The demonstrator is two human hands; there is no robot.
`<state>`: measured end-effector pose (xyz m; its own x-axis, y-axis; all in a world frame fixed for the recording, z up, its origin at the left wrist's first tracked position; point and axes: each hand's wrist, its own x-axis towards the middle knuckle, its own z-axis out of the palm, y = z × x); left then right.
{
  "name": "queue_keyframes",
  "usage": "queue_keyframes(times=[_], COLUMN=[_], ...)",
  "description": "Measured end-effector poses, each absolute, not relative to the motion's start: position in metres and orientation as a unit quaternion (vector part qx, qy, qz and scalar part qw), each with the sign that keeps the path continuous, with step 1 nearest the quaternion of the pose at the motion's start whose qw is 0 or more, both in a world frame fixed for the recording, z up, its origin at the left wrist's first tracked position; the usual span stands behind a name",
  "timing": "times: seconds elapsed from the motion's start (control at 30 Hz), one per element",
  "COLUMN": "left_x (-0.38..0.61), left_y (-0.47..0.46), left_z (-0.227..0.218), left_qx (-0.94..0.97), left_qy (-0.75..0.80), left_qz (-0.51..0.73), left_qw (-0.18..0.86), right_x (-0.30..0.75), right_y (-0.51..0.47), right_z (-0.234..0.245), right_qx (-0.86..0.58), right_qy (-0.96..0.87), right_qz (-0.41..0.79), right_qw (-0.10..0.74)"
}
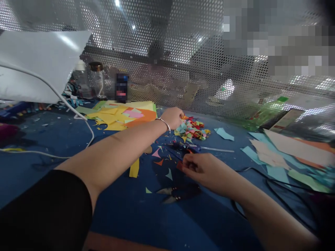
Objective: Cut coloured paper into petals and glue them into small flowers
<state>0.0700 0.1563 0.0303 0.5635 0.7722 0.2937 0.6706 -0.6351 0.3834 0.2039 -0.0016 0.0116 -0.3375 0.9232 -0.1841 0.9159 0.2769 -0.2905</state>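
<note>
Beside the left hand (172,118) lie colored paper pieces (193,131).

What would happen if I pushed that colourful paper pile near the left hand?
The paper pile would probably scatter, since it's many small pieces heaped together. It's likely light, because the bits look like thin paper.

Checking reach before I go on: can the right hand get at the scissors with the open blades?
Probably yes: the right hand is close to the scissors and nothing seems to cover them. It appears to pinch red paper, which may need putting down first.
</note>
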Motion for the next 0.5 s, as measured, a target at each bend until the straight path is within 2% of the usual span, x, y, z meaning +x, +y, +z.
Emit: queue_keyframes(times=[0.17, 0.4, 0.5], left_x=[0.048, -0.015, -0.020], left_y=[0.146, 0.093, 0.081], left_z=[0.030, 0.023, 0.012], left_qx=[0.884, 0.892, 0.893], left_qy=[0.420, 0.421, 0.425], left_qz=[0.183, 0.062, 0.064], left_qw=[0.093, 0.153, 0.132], right_x=[0.204, 0.205, 0.204], right_y=[-0.002, -0.001, -0.001], right_z=[0.013, 0.013, 0.012], right_qx=[-0.576, -0.572, -0.571], right_qy=[-0.799, -0.801, -0.802], right_qz=[0.172, 0.177, 0.174], right_qw=[0.012, 0.014, 0.019])
